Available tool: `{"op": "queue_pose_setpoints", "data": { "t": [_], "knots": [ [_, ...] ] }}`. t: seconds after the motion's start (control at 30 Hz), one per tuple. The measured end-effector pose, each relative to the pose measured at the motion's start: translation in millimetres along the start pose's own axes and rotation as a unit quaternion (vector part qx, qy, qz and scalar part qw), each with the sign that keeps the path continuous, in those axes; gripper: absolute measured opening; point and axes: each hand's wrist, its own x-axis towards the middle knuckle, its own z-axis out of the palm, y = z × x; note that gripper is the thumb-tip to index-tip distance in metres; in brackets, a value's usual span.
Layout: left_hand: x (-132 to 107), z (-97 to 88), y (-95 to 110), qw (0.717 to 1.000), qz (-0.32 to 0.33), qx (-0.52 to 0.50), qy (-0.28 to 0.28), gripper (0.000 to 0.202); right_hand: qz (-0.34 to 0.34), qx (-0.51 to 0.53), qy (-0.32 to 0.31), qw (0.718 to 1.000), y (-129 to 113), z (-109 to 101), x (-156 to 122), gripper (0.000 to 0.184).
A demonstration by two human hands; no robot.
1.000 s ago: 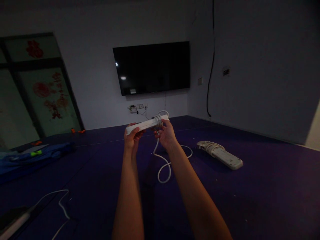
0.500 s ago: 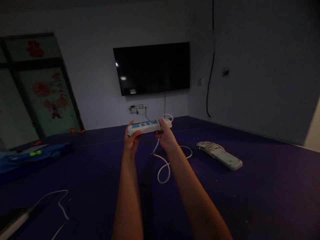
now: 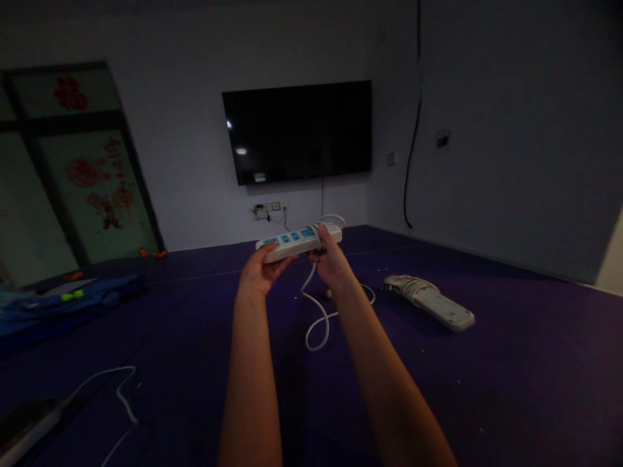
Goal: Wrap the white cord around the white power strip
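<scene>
I've the strip [image 3: 296, 241] crosswise, right end higher. Left hand [image 3: 259, 275] grips one end; right hand [image 3: 333, 261], the other, over cord [image 3: 316, 231].

Power strip [image 3: 292, 245], white, blue sockets: one end in left hand [image 3: 257, 275], thumb above, fingers below; cord-wrapped end in right hand [image 3: 332, 263]. White cord [image 3: 325, 316]: looped below right fingers. Cord-wound pale bar [image 3: 440, 306]: purple floor [image 3: 389, 389], right of fingers. Television [image 3: 302, 133]: wall, beyond and above fingers.
</scene>
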Motion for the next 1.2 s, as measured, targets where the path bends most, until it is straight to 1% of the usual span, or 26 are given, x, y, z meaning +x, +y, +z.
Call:
{"op": "queue_pose_setpoints", "data": {
  "t": [0.1, 0.23, 0.37, 0.5, 0.57, 0.73, 0.8, 1.0, 1.2],
  "knots": [
    [2.4, -1.7, -1.3, 1.000, 0.022, 0.013, 0.002, 0.026, 0.021, -0.033, 0.004, 0.999, -2.1, -0.1, -2.7, 0.027],
    [2.2, -4.9, -1.4, 0.994, 0.086, 0.067, -0.022, 0.028, 0.057, -0.064, 0.015, 0.996, -3.4, 2.8, -9.0, 0.027],
    [1.3, -10.0, -1.5, 0.980, 0.154, 0.113, -0.059, 0.043, 0.072, -0.079, 0.025, 0.994, -3.9, 6.5, -11.6, 0.025],
    [4.0, -16.9, -4.0, 0.970, 0.181, 0.140, -0.086, 0.057, 0.066, -0.068, 0.042, 0.995, -4.2, 9.2, -11.4, 0.018],
    [6.2, -19.9, -6.1, 0.965, 0.192, 0.152, -0.096, 0.062, 0.067, -0.064, 0.045, 0.995, -4.1, 9.4, -11.2, 0.018],
    [8.8, -25.0, -10.1, 0.957, 0.208, 0.174, -0.102, 0.061, 0.075, -0.067, 0.059, 0.993, -3.7, 7.7, -10.5, 0.031],
    [8.8, -26.4, -10.4, 0.957, 0.207, 0.171, -0.106, 0.060, 0.072, -0.065, 0.066, 0.993, -3.5, 7.2, -10.3, 0.033],
    [9.3, -31.7, -8.8, 0.966, 0.189, 0.135, -0.117, 0.056, 0.066, -0.067, 0.063, 0.994, -2.5, 7.8, -10.7, 0.031],
    [8.5, -34.8, -6.0, 0.976, 0.163, 0.096, -0.105, 0.060, 0.074, -0.065, 0.053, 0.994, -4.2, 10.5, -11.9, 0.030]
  ]
}}
